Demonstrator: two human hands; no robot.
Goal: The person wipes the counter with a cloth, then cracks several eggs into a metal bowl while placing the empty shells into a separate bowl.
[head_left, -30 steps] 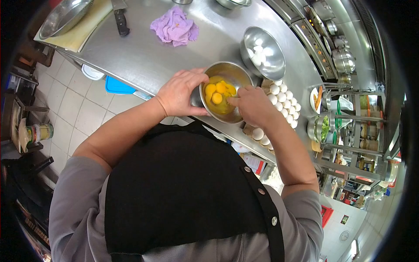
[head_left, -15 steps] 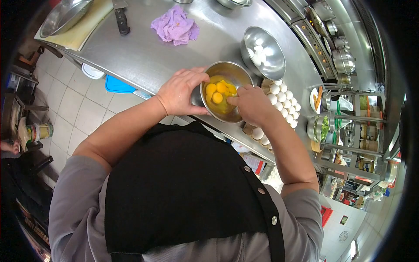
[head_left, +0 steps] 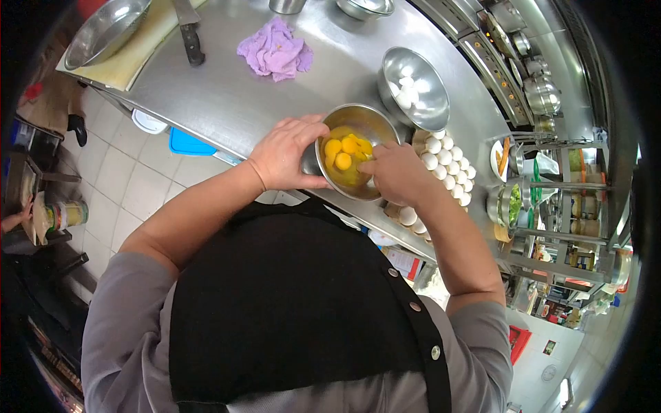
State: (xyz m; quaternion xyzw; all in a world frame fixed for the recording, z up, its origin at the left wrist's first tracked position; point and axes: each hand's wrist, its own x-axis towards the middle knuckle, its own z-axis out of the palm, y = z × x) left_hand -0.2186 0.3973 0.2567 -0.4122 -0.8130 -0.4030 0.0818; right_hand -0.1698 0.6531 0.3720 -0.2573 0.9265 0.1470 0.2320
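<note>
A steel mixing bowl (head_left: 382, 124) holds several raw egg yolks (head_left: 344, 153) in egg white and is tilted at the near edge of the counter. My left hand (head_left: 286, 153) grips its left side, thumb low and fingers on the rim. At the right rim, my right hand (head_left: 396, 172) is closed, with fingertips inside the bowl by the yolks; whether they pinch anything is hidden. Just beyond stands a larger steel bowl (head_left: 434, 86) with white eggshells (head_left: 406, 93) in it. Rows of whole white eggs (head_left: 447, 162) sit in a carton to the right.
A crumpled purple cloth (head_left: 275, 49) lies on the steel counter (head_left: 227, 89). Farther left are a knife (head_left: 192, 45), a cutting board (head_left: 131, 69) and a steel pan (head_left: 107, 34). Green vegetables in a container (head_left: 514, 203) stand at the right. Another person's hand (head_left: 17, 219) shows at far left.
The view has shifted slightly, and more of a metal container shows at the top. Both hands stay at the bowl; the right fingertips have moved little. Another person's leg and shoe now show at left.
</note>
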